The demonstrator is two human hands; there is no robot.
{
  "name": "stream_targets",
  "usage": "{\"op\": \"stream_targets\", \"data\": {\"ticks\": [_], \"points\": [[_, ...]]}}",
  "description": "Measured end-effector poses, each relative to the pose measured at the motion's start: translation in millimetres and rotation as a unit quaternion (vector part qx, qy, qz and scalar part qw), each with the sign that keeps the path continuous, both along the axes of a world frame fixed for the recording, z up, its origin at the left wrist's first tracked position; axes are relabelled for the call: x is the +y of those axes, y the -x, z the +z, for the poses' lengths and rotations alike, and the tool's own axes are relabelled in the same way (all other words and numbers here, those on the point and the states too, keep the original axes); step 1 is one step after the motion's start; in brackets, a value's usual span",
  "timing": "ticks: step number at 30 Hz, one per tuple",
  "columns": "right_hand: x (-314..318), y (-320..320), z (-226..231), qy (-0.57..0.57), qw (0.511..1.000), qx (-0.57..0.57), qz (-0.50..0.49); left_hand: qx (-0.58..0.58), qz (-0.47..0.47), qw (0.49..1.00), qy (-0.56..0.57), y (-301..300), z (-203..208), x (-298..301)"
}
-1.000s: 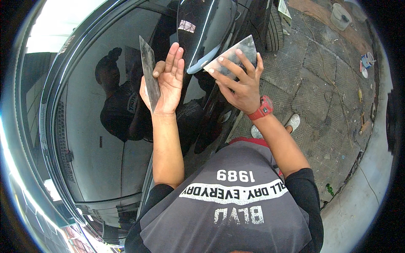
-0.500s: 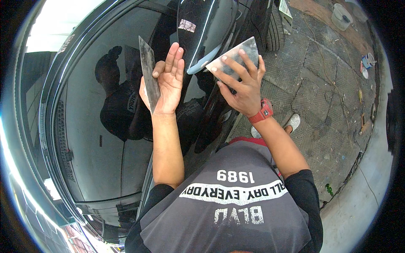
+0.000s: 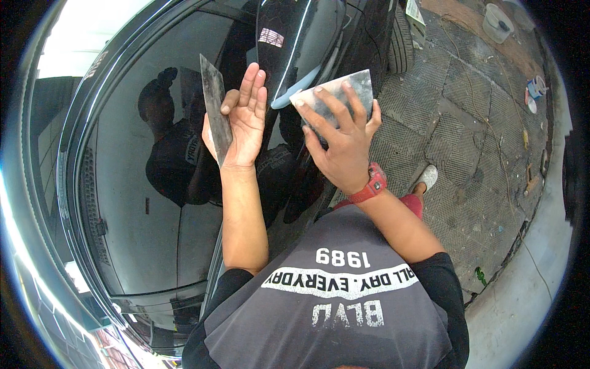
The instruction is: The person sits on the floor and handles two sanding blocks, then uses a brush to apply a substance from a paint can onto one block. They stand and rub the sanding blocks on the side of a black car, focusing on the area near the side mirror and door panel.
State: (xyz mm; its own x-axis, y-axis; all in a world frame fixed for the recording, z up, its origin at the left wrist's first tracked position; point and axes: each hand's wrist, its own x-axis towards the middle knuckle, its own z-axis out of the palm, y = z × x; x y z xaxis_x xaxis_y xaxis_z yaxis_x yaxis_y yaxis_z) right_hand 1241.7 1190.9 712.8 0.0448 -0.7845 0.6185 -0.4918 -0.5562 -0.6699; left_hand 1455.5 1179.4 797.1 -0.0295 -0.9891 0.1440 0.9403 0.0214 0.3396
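Note:
My left hand (image 3: 246,126) holds a thin, narrow-looking dark plate (image 3: 212,101), seen nearly edge-on between thumb and palm; its other fingers point up. To its right, my right hand (image 3: 344,144) grips a flat, roughly square plate (image 3: 359,85) with grey smears and a whitish edge, its fingers spread across the face. Beyond and between both hands is a glossy black, rounded car part (image 3: 301,37) that looks like a side mirror. Its near edge carries a light blue strip (image 3: 296,90). Whatever lies behind the right plate is hidden.
On the left, the shiny black car body (image 3: 135,240) reflects a person. A tyre (image 3: 401,49) stands at the top, with patterned paving (image 3: 458,147) to the right. Farther right are a translucent tub (image 3: 496,26), a blue-and-white can (image 3: 536,87) and a thin cable on the ground.
My right hand and its plate have moved slightly left and down, and the plate has turned a little. My left hand with the dark plate has hardly moved.

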Motion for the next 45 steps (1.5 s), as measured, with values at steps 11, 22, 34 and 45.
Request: {"op": "stream_targets", "data": {"ticks": [11, 22, 34, 45], "points": [[-6, 0, -10, -0.035, 0.993, -0.105, 0.033, -0.002, 0.001, 1.0, 0.001, -4, 0, 4], [9, 23, -23, -0.087, 0.982, -0.103, 0.132, -0.046, 0.025, 0.999, 0.005, -2, 3, 9], [-4, 193, -46, -0.399, 0.844, -0.313, 0.174, -0.466, 0.034, 0.864, -0.189, 121, 0, 69], [-60, 307, -8, -0.089, 0.958, 0.228, 0.152, -0.681, 0.115, 0.707, -0.149, 302, -57, -48]]}}
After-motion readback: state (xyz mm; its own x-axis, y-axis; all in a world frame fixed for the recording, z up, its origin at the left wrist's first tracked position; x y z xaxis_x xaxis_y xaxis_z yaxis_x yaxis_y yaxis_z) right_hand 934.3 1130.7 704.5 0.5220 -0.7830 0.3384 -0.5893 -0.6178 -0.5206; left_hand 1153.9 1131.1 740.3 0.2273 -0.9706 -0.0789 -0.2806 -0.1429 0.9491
